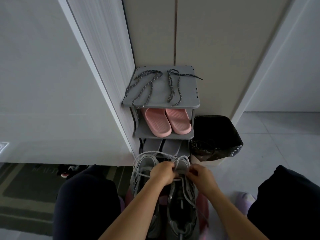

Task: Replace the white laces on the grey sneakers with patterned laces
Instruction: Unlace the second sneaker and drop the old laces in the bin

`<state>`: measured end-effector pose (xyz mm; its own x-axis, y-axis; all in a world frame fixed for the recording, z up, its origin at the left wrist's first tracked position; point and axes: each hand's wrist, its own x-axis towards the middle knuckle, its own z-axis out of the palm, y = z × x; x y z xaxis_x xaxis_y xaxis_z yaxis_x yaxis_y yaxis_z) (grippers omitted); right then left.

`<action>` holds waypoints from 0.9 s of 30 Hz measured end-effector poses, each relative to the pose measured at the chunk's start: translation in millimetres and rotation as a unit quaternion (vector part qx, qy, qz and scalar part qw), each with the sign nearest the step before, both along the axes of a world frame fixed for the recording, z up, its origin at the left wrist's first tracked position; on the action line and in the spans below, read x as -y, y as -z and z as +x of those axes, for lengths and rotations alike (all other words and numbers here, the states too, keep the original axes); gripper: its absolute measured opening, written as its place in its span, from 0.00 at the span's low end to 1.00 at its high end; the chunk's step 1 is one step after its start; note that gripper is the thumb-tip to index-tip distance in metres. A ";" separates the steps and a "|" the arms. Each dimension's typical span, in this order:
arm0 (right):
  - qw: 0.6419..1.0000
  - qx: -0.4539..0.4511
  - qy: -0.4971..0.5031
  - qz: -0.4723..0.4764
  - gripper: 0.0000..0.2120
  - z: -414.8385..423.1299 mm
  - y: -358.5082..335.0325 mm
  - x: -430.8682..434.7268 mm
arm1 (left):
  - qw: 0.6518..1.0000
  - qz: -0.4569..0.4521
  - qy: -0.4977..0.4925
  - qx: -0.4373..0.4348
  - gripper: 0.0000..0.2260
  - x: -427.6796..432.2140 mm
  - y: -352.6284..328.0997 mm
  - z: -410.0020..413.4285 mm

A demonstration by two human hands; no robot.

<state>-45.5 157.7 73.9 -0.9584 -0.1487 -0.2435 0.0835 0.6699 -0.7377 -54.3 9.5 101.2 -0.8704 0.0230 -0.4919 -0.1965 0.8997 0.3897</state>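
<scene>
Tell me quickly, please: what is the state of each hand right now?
Left hand: closed, gripping the white lace.
Right hand: closed, pinching the white lace.

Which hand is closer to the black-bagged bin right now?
Right. The right hand sits left of the bin and nearer the person; the left hand is farther left over the grey sneakers. Both pinch the white lace.

Dim, flat indoor light; floor (277, 139) is lit brightest at right. Edges of the wall (43, 75) are bowed by wide-angle distortion. Sneakers (181, 201) are rendered shadowed, slightly soft, in foreground.
</scene>
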 end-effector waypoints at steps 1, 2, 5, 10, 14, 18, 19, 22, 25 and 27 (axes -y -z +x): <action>0.999 -0.025 0.021 -0.016 0.05 0.4 -3.1 1.5 | 1.000 -0.001 0.000 -0.001 0.13 0.5 0.4 0.7; 0.996 -0.043 0.058 -0.049 0.07 -2.8 -10.4 0.2 | 1.000 0.000 0.000 0.000 0.14 1.4 0.2 0.8; 0.979 -0.076 0.144 -0.119 0.06 -27.0 -39.0 -17.8 | 0.999 0.040 -0.027 0.020 0.15 4.3 1.0 -0.8; 0.990 0.047 0.083 -0.106 0.08 -28.9 -29.0 -32.2 | 0.974 0.161 -0.156 -0.009 0.15 0.3 11.6 7.9; 0.983 0.133 0.084 -0.093 0.09 -2.9 16.5 -12.4 | 0.914 0.276 -0.293 -0.049 0.17 -14.2 19.7 21.4; 0.970 0.126 0.158 -0.132 0.12 0.8 32.6 -2.4 | 0.900 0.285 -0.321 -0.071 0.17 -19.7 23.8 25.0; 0.974 0.099 0.157 -0.128 0.08 1.4 30.8 -0.4 | 0.908 0.269 -0.311 -0.076 0.17 -19.5 23.9 25.0; 0.982 -0.004 0.143 -0.120 0.06 1.0 13.9 5.9 | 0.949 0.181 -0.240 -0.091 0.17 -17.5 21.5 23.3; 0.945 -0.048 0.233 -0.226 0.06 -14.8 -11.0 -1.4 | 0.976 0.102 -0.171 -0.089 0.17 -18.0 16.3 22.1; 0.904 -0.067 0.309 -0.287 0.03 -26.0 -25.8 -14.3 | 0.982 0.069 -0.150 -0.088 0.17 -18.2 11.6 20.8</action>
<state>-71.5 172.0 99.7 -0.9171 0.3602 -0.1708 0.1946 0.0305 -0.9804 -33.5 27.7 89.6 -0.9194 -0.1914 -0.3437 -0.3636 0.7473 0.5562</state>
